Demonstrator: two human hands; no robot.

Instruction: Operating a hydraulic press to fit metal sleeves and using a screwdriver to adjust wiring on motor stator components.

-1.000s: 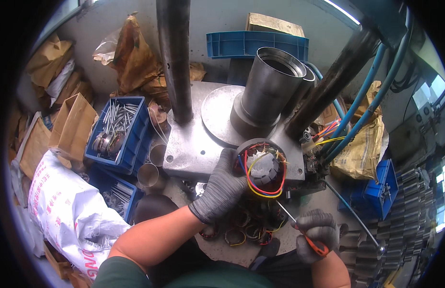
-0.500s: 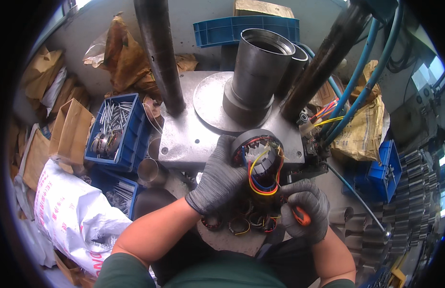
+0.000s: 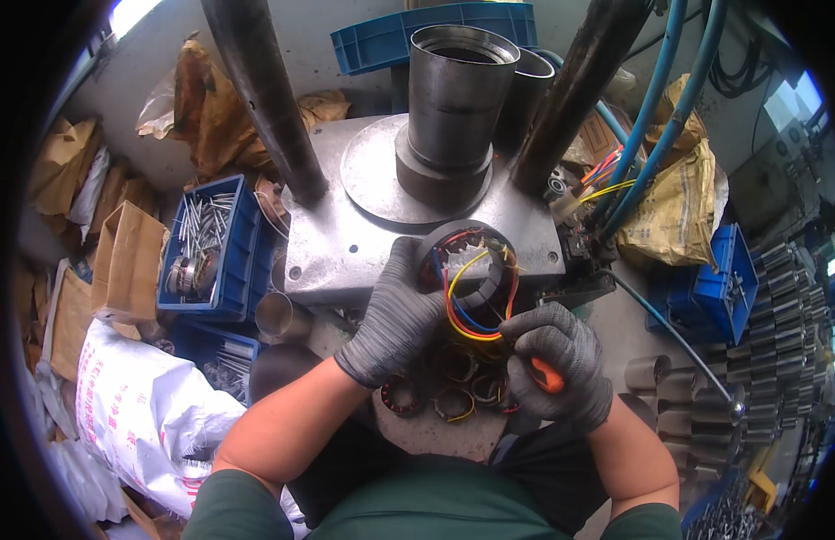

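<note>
My left hand (image 3: 395, 310), in a grey glove, is closed on the left side of a motor stator (image 3: 486, 292), a dark ring with toothed inner segments. Red, yellow and blue wires (image 3: 465, 326) loop out of its opening. The stator is tilted toward me, just in front of the metal press plate (image 3: 336, 256). My gloved right hand (image 3: 561, 364) is closed round a tool with an orange handle (image 3: 548, 374). Its fingertips are beside the lower wire loop; whether they touch it is hard to tell. The tool's working end cannot be made out.
On the plate stands a steel cylinder (image 3: 460, 99), between two thick columns (image 3: 269, 99) (image 3: 584, 90). More stators (image 3: 453, 403) lie below my hands. Blue bins (image 3: 242, 243) of metal rods and a white sack (image 3: 138, 396) are at left; stacked metal sleeves (image 3: 777, 333) at right.
My view has shifted a little, so the press sits farther left and higher. Both hands keep their holds; the right hand with the tool is slightly nearer the stator's wires.
</note>
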